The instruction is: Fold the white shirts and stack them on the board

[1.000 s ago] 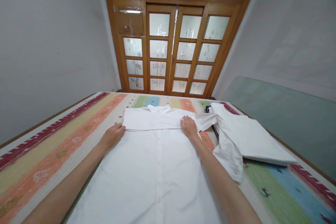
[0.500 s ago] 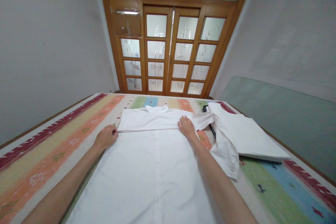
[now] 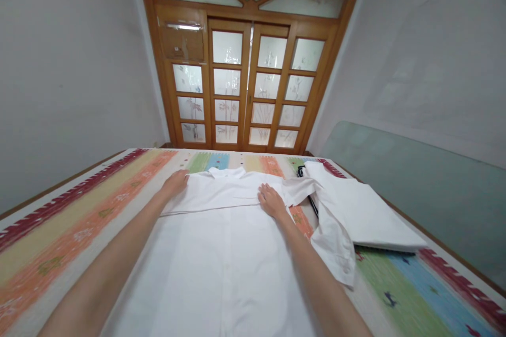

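Note:
A white button shirt (image 3: 201, 263) lies spread out, its collar (image 3: 227, 172) at the far end. One sleeve (image 3: 221, 195) is folded across the chest, and the other sleeve (image 3: 336, 253) trails off to the right, bent toward me. My left hand (image 3: 176, 184) is closed at the shirt's far left shoulder edge; its fingertips are partly hidden, but they appear to pinch the fabric. On the right part of the chest, my right hand (image 3: 271, 200) lies palm down on the folded sleeve with its fingers stretched out.
A folded white garment (image 3: 371, 216) lies over something dark at the right. Beneath everything is a striped, patterned bedspread (image 3: 90, 221). A pale green headboard-like panel (image 3: 415, 163) runs along the right wall. Wooden glass-paned doors (image 3: 245, 84) stand beyond the bed.
My left hand has moved away from me, from the left end of the folded sleeve up to the shoulder edge. My right hand stays on the sleeve. The view has tilted slightly.

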### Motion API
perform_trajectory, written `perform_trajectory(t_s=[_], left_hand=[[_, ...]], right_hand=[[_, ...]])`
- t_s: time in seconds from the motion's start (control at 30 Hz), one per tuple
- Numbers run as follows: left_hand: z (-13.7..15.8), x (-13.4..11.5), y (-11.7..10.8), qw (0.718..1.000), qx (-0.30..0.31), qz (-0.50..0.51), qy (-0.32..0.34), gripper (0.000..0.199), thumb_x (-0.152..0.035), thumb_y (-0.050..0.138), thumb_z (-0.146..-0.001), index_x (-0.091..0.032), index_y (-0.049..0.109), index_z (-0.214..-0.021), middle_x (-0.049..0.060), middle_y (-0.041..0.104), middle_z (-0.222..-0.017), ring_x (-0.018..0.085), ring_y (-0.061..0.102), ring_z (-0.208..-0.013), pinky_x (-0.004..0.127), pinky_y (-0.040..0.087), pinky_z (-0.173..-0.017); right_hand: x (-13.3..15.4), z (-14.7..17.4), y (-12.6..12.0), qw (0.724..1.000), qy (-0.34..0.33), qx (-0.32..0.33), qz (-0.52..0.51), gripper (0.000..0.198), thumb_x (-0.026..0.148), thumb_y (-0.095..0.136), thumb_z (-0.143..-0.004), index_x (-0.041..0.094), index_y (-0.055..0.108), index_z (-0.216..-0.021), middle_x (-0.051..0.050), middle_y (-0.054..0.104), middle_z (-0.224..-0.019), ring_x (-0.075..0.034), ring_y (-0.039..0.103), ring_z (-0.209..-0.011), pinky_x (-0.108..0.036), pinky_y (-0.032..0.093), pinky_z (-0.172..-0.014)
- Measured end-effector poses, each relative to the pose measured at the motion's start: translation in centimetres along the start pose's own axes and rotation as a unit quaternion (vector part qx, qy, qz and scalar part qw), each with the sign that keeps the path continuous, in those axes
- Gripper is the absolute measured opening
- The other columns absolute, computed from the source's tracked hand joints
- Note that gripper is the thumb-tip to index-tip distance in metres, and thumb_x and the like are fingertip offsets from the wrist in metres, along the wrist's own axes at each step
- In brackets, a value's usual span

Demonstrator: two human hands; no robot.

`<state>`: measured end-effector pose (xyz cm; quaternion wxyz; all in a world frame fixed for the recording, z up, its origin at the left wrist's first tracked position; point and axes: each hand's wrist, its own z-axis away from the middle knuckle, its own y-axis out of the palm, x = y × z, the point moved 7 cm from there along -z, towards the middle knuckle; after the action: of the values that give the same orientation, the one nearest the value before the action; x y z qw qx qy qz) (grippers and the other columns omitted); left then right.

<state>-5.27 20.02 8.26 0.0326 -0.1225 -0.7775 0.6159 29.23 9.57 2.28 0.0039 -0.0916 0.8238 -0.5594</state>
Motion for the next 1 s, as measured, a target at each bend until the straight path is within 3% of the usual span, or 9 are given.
perform_trajectory(t_s=[0.2, 0.33, 0.53, 0.7, 0.83, 1.0], left_hand=[[-2.3, 0.6, 1.8, 1.000, 0.002, -0.003, -0.018, 0.036, -0.024, 0.032, -0.090, -0.015, 0.067, -0.095, 0.016, 0.067, -0.104, 0.026, 0.064, -0.101, 0.037, 0.048, -0.088], [-2.2, 0.7, 1.9, 1.000, -0.026, 0.001, -0.005, 0.039, -0.029, 0.030, -0.092, -0.013, 0.066, -0.095, 0.016, 0.061, -0.110, 0.023, 0.063, -0.099, 0.033, 0.048, -0.090], [-1.6, 1.2, 2.2, 0.999, -0.017, -0.023, -0.014, 0.041, -0.034, 0.028, -0.093, -0.016, 0.063, -0.101, 0.013, 0.058, -0.114, 0.025, 0.063, -0.099, 0.035, 0.050, -0.083], [-1.8, 2.7, 2.6, 0.999, -0.020, -0.009, -0.039, 0.036, -0.042, 0.035, -0.091, -0.017, 0.062, -0.092, 0.012, 0.061, -0.109, 0.025, 0.064, -0.095, 0.033, 0.049, -0.078], [-1.9, 3.1, 2.5, 0.999, -0.025, 0.021, -0.017, 0.028, -0.038, 0.038, -0.091, -0.019, 0.058, -0.086, 0.010, 0.065, -0.100, 0.023, 0.063, -0.093, 0.030, 0.047, -0.080], [-1.5, 3.8, 2.2, 0.996, -0.040, 0.038, -0.069, 0.026, -0.033, 0.036, -0.093, -0.019, 0.057, -0.093, 0.013, 0.065, -0.102, 0.024, 0.063, -0.095, 0.031, 0.046, -0.080]], right_hand=[[-0.1, 0.0, 0.0, 1.000, 0.010, 0.009, -0.004, 0.040, 0.023, 0.036, -0.097, 0.009, 0.059, -0.127, -0.016, 0.051, -0.139, -0.024, 0.041, -0.135, -0.038, 0.029, -0.112], [-0.2, 0.0, 0.2, 1.000, 0.013, 0.012, -0.011, 0.041, 0.023, 0.035, -0.098, 0.010, 0.059, -0.127, -0.016, 0.052, -0.139, -0.024, 0.042, -0.134, -0.040, 0.029, -0.112], [-0.3, 0.0, 0.5, 1.000, 0.014, 0.021, -0.002, 0.042, 0.024, 0.035, -0.097, 0.011, 0.057, -0.130, -0.015, 0.050, -0.140, -0.023, 0.041, -0.135, -0.040, 0.029, -0.112], [-0.1, 0.1, 0.2, 1.000, 0.019, 0.016, -0.010, 0.041, 0.024, 0.039, -0.096, 0.009, 0.057, -0.130, -0.017, 0.051, -0.139, -0.024, 0.042, -0.134, -0.039, 0.030, -0.112], [-0.1, 0.1, 0.1, 1.000, 0.018, 0.014, -0.013, 0.041, 0.024, 0.039, -0.095, 0.009, 0.058, -0.129, -0.017, 0.051, -0.139, -0.024, 0.043, -0.133, -0.040, 0.030, -0.112], [-0.2, 0.1, -0.1, 0.999, 0.034, 0.028, -0.016, 0.042, 0.025, 0.038, -0.096, 0.011, 0.057, -0.131, -0.015, 0.049, -0.142, -0.023, 0.041, -0.135, -0.038, 0.028, -0.113]])
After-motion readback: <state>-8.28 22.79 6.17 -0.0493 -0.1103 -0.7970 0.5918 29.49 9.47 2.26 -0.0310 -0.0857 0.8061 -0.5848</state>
